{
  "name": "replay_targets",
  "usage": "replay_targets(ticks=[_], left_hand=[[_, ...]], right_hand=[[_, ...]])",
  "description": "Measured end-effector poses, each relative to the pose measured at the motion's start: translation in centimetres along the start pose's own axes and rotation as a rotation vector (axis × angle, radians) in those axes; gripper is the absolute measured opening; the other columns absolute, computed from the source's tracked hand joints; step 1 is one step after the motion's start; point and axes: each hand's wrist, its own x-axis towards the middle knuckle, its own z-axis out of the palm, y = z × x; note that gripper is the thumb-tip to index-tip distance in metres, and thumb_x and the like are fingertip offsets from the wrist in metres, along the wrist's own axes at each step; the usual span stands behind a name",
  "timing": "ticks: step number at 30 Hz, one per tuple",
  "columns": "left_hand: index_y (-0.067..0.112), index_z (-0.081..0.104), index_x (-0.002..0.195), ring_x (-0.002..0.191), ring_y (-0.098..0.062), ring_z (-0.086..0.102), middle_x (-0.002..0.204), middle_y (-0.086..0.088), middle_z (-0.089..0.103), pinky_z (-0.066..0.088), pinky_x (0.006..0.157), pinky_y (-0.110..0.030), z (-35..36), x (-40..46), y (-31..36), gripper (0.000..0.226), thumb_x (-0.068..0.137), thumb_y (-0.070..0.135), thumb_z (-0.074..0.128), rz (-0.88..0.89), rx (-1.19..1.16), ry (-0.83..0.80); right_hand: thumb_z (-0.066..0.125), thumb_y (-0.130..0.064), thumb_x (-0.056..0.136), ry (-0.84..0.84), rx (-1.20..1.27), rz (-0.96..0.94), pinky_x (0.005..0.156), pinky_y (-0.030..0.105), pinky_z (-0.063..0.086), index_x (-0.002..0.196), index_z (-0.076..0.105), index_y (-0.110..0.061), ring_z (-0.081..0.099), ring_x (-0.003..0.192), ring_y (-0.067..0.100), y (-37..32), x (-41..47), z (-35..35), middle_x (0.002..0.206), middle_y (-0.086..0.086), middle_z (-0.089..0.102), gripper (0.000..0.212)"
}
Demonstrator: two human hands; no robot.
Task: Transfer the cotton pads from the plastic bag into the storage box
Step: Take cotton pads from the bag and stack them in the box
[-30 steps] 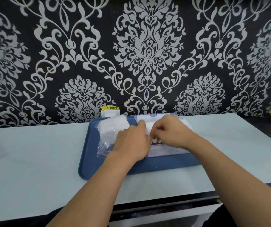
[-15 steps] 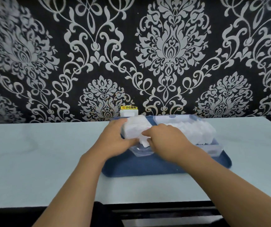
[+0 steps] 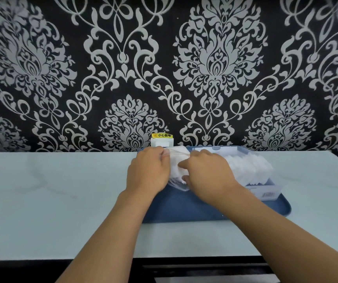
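Note:
A clear plastic bag [image 3: 176, 184] holding white cotton pads [image 3: 176, 162] lies on the left part of a blue tray [image 3: 204, 211]. My left hand [image 3: 148, 172] grips the bag's left side. My right hand [image 3: 206, 172] is curled over the pads at the bag's right side, fingertips hidden among them. Right of the hands stands a clear storage box [image 3: 266, 192] with a row of several white cotton pads [image 3: 249, 169] standing in it.
The tray sits on a pale blue-white table [image 3: 52, 190] against a black wall with silver ornament. A white wall socket [image 3: 162, 142] with a yellow warning label is just behind the tray. The table's dark front edge [image 3: 164, 262] runs below my forearms.
The camera view has swung left, so the tray now sits right of centre. Both hands stay on the bag; the right hand has shifted slightly over the pads.

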Motion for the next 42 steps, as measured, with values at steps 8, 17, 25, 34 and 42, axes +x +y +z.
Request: replay_targets(ticks=[8,17,25,34,42], left_hand=[[0.015,0.064,0.09,0.086,-0.032,0.06,0.089,-0.006,0.067,0.051,0.078,-0.046,-0.5,-0.4,0.8,0.043,0.106,0.04,0.032,-0.023,-0.078,0.003],[0.012,0.066,0.108,0.095,-0.028,0.063,0.1,-0.007,0.07,0.052,0.083,-0.045,0.0,-0.4,0.5,0.036,0.104,0.025,0.032,0.018,-0.201,-0.014],[0.027,0.06,0.118,0.1,-0.025,0.064,0.106,-0.002,0.069,0.053,0.088,-0.046,0.1,-1.1,1.0,0.046,0.101,0.041,0.02,-0.016,-0.301,0.022],[0.022,0.061,0.11,0.096,-0.023,0.063,0.102,-0.002,0.068,0.052,0.084,-0.043,0.0,-1.1,1.2,0.042,0.098,0.036,0.024,-0.026,-0.337,0.061],[0.013,0.063,0.108,0.086,-0.019,0.061,0.097,-0.003,0.068,0.045,0.069,-0.027,0.3,-0.8,0.6,0.03,0.106,0.018,0.033,-0.043,-0.339,0.04]], right_hand=[[0.046,-0.036,0.102,-0.006,0.183,-0.051,0.067,0.035,0.04,0.15,0.03,-0.042,0.063,0.101,0.03,0.7,0.6,0.3,0.114,0.005,0.065,0.051],[0.056,-0.025,0.092,0.015,0.253,0.004,0.073,0.033,0.045,0.127,0.059,-0.038,0.064,0.102,0.025,0.1,1.5,-0.5,0.113,-0.003,0.069,0.037],[0.055,-0.026,0.091,-0.052,0.272,0.061,0.068,0.031,0.036,0.13,0.055,-0.028,0.064,0.103,0.03,-0.5,2.1,-0.8,0.115,0.005,0.068,0.039],[0.053,-0.019,0.091,-0.015,0.294,0.061,0.067,0.031,0.035,0.119,0.06,-0.025,0.064,0.097,0.032,-0.6,2.3,-0.5,0.106,0.005,0.068,0.03],[0.061,-0.046,0.077,-0.05,0.55,0.06,0.063,0.032,0.034,0.086,0.048,-0.026,0.052,0.079,0.021,0.3,1.6,0.6,0.083,-0.009,0.055,0.025]])
